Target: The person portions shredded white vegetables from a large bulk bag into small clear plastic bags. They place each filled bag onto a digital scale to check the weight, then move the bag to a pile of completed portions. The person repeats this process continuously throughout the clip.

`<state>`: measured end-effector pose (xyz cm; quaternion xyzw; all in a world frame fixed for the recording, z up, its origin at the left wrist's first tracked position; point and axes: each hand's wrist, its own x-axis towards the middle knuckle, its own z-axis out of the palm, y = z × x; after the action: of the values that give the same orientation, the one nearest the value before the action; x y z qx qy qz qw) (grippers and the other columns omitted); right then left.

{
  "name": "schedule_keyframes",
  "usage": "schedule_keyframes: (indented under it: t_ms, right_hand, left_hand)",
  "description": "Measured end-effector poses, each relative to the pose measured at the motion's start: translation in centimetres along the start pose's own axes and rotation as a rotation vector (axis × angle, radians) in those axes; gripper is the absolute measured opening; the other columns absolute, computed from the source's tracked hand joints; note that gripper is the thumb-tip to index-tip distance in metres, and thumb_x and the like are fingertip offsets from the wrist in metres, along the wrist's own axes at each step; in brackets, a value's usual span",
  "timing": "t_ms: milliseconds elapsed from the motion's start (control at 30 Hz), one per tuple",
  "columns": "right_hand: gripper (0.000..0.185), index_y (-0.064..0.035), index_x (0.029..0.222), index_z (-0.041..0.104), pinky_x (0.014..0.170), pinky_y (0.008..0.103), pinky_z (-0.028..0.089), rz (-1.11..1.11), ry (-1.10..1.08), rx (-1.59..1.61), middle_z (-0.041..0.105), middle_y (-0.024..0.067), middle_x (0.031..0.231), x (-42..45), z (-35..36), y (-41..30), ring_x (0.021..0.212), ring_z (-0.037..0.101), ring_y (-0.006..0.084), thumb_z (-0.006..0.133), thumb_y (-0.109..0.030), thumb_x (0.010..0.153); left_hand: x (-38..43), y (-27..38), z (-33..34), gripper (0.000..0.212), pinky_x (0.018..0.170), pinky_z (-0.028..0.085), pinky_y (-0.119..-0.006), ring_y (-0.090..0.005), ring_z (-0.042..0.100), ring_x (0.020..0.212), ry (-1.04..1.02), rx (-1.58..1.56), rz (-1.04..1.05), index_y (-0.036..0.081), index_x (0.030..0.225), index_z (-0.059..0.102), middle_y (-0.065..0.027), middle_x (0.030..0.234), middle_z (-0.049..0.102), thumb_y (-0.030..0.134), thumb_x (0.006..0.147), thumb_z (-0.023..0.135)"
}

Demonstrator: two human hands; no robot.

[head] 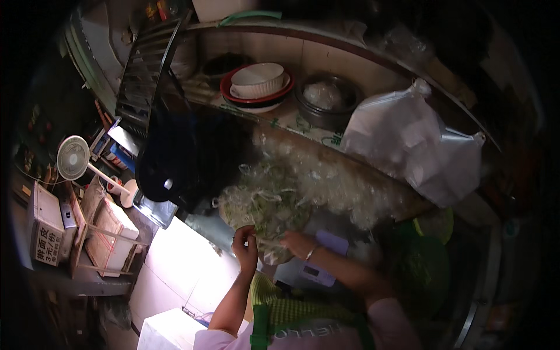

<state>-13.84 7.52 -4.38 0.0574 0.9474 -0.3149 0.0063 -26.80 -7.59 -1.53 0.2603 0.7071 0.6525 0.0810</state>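
Observation:
A clear plastic bag (272,256) with pale contents stands in front of me, near the table's front edge. At its left side, my left hand (245,250) is raised with thumb and fingers pinched at the bag's top. My right hand (301,245), a bracelet on its wrist, grips the bag's right side. Just beyond both hands lies a heap of knotted clear bags (262,201) filled with light green shreds, probably a vegetable. Partly under my right forearm sits a flat lilac device (323,273) with a small dark display, apparently a kitchen scale.
More clear bags (350,188) are piled to the right. White carrier bags (393,135) hang beyond them. A shelf holds stacked bowls (258,81) and a metal pot (328,98). Green bags (420,262) are at far right. Left are a white fan (73,158) and a foam box (116,232).

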Motion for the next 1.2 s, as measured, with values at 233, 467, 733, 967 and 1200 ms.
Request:
schedule_keyframes:
  t_ms: [233,467,733,967,1200]
  right_hand:
    - [0.018,-0.0040,0.096,0.060,0.079,0.0380,0.043,0.191,0.070,0.548,0.053,0.0164,0.101,1.8,12.8,6.1,0.089,0.053,0.0301,0.055,-0.014,0.082]
    - [0.041,-0.0089,0.117,0.055,0.081,0.0364,0.045,0.097,0.173,0.181,0.052,0.0155,0.109,-1.3,-0.9,-2.2,0.092,0.056,0.0273,0.063,-0.008,0.077]
    - [0.042,-0.0056,0.122,0.048,0.077,0.0278,0.047,0.635,0.667,0.648,0.055,0.0068,0.108,-10.6,-0.3,-0.4,0.093,0.057,0.0131,0.062,-0.007,0.082]
    - [0.057,-0.0082,0.136,0.033,0.085,0.0331,0.047,0.434,0.905,0.990,0.042,0.0102,0.130,-7.8,-3.8,3.8,0.107,0.051,0.0193,0.061,-0.018,0.087]
    - [0.066,-0.0069,0.138,0.025,0.093,0.0313,0.040,0.325,1.163,0.833,0.036,0.0074,0.131,-5.5,-3.3,2.7,0.117,0.040,0.0187,0.063,-0.010,0.084]
  left_hand:
    - [13.3,2.6,8.7,0.028,0.074,0.047,-0.036,-0.0267,0.061,0.082,-0.244,0.165,0.277,0.003,0.102,0.059,-0.0116,0.099,0.061,-0.003,0.075,0.055]
    - [24.5,-3.7,24.7,0.046,0.099,0.034,-0.045,-0.0332,0.044,0.116,-0.799,0.984,0.312,0.004,0.116,0.055,-0.0220,0.119,0.051,0.026,0.076,0.058]
    - [28.4,-14.1,28.0,0.034,0.082,0.045,-0.037,-0.0312,0.056,0.097,-0.162,-0.334,0.055,0.000,0.115,0.052,-0.0160,0.114,0.057,0.016,0.085,0.049]
    - [23.9,-0.4,22.9,0.012,0.066,0.047,-0.032,-0.0189,0.053,0.073,-0.176,-0.590,-0.734,0.003,0.095,0.053,-0.0058,0.086,0.057,0.007,0.092,0.042]
    - [8.8,5.2,17.4,0.018,0.058,0.049,-0.031,-0.0150,0.054,0.066,-0.606,-0.758,-1.165,0.009,0.090,0.054,-0.0028,0.083,0.058,0.016,0.096,0.038]
